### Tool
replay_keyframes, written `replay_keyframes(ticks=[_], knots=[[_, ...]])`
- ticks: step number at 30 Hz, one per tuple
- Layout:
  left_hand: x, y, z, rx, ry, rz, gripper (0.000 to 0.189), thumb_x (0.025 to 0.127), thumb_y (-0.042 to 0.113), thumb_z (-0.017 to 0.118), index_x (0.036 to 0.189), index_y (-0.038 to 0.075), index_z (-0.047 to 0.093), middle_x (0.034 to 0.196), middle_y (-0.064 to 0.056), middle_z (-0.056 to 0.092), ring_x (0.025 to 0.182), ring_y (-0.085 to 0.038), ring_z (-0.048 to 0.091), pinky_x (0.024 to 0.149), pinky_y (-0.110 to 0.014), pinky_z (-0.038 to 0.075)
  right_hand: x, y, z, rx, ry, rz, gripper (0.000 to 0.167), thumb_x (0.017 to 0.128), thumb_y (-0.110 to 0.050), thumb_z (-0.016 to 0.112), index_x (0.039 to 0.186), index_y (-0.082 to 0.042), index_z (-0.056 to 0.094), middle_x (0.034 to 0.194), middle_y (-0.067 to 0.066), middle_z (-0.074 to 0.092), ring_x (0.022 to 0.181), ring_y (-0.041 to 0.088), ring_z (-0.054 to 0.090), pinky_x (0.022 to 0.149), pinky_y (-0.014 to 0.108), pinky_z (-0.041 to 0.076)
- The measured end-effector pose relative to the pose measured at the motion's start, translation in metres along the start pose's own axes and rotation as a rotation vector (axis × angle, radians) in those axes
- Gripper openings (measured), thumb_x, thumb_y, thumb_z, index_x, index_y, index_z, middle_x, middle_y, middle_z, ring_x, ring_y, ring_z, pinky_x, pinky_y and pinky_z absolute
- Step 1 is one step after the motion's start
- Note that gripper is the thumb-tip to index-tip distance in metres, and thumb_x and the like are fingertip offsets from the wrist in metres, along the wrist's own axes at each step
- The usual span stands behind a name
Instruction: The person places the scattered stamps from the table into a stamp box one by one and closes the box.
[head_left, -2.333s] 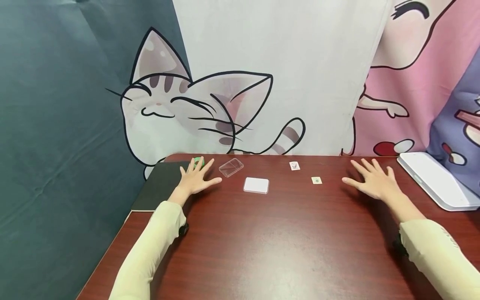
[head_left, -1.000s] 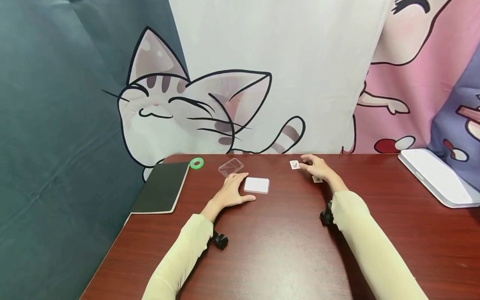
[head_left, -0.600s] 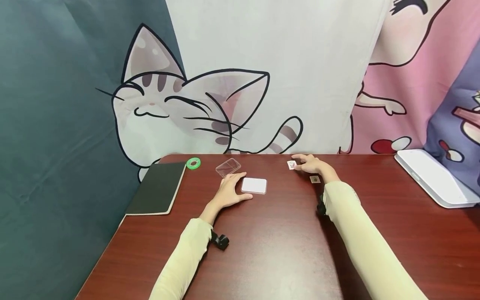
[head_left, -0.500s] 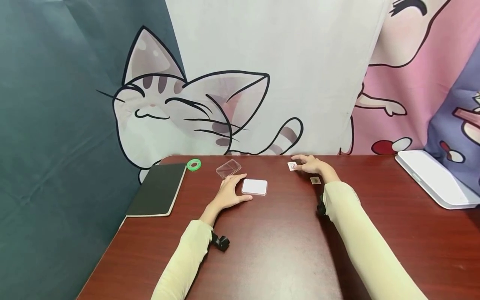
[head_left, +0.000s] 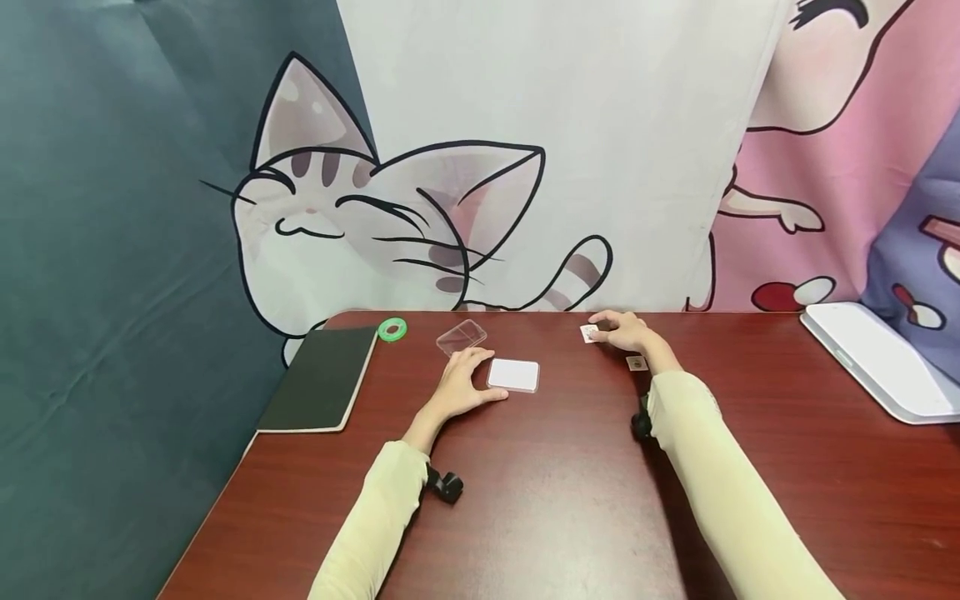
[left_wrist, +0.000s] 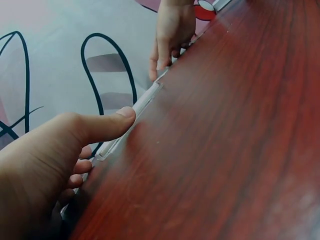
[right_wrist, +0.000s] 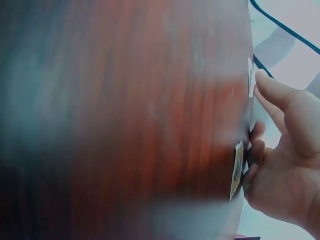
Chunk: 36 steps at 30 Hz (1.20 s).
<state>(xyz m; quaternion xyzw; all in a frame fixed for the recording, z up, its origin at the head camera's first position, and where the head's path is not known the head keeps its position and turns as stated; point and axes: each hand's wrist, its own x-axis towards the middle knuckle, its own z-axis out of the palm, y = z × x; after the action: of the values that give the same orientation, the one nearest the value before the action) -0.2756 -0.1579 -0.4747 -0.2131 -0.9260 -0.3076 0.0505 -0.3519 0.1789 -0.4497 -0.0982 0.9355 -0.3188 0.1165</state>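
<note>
On the dark red wooden table lies a flat clear plastic case with a white face. My left hand holds its left end, the thumb at the near edge and the index finger at the far edge. The left wrist view shows the thumb against the case's side. Farther right, my right hand has its thumb and index finger at a small white printed card, lying flat. A second small square card, yellowish in the right wrist view, lies beneath my right wrist.
A clear plastic lid lies behind my left hand. Left of it are a green ring and a dark notebook. A white flat device sits at the right. A cartoon-printed curtain hangs behind the table.
From wide apart and spread, both hands have moved inward, the left to the white-faced case and the right to the small printed card. During the last half second they stay almost still.
</note>
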Motion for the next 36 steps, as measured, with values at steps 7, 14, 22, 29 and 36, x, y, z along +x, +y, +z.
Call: replay_keyframes(ticks=[7,14,22,29,36], knots=[[0.001,0.000,0.000,0.025,-0.007,0.005,0.071,0.076,0.038,0.080,0.134,0.003,0.057,0.138,-0.016,0.053,0.125,-0.033,0.045,0.107,-0.052,0.036,0.000,-0.001,0.002,-0.009,0.039,0.013,0.045,0.091,-0.032,0.065,0.128,-0.008,0.055,0.133,0.033,0.050,0.123,0.048,0.044,0.102,0.060,0.034],[0.002,-0.001,-0.001,0.038,-0.008,0.005,0.070,0.077,0.038,0.080,0.134,0.003,0.057,0.138,-0.015,0.053,0.126,-0.033,0.045,0.108,-0.052,0.035,0.001,0.002,0.002,0.029,0.078,0.020,0.045,0.087,-0.043,0.069,0.119,-0.011,0.060,0.123,0.025,0.054,0.111,0.042,0.048,0.093,0.053,0.039],[0.002,-0.001,0.002,0.048,-0.015,-0.002,0.070,0.079,0.038,0.078,0.135,0.003,0.056,0.137,-0.014,0.053,0.125,-0.032,0.045,0.108,-0.051,0.036,-0.004,0.000,0.002,0.030,0.068,0.045,0.042,0.090,-0.032,0.066,0.120,-0.004,0.057,0.126,0.026,0.054,0.114,0.043,0.047,0.097,0.057,0.035],[0.001,-0.001,0.004,0.026,-0.015,-0.007,0.069,0.080,0.037,0.077,0.134,0.001,0.056,0.137,-0.015,0.053,0.125,-0.033,0.045,0.108,-0.051,0.036,-0.002,0.005,0.008,0.052,0.129,0.050,0.043,0.087,-0.030,0.069,0.120,-0.005,0.058,0.125,0.025,0.054,0.114,0.044,0.049,0.095,0.059,0.033],[0.002,0.000,0.000,0.033,-0.015,-0.013,0.068,0.080,0.037,0.078,0.134,0.002,0.057,0.137,-0.013,0.053,0.125,-0.031,0.045,0.109,-0.050,0.036,0.000,0.006,0.013,0.123,0.185,0.038,0.042,0.086,-0.026,0.070,0.119,-0.003,0.056,0.127,0.024,0.054,0.119,0.044,0.047,0.097,0.060,0.028]])
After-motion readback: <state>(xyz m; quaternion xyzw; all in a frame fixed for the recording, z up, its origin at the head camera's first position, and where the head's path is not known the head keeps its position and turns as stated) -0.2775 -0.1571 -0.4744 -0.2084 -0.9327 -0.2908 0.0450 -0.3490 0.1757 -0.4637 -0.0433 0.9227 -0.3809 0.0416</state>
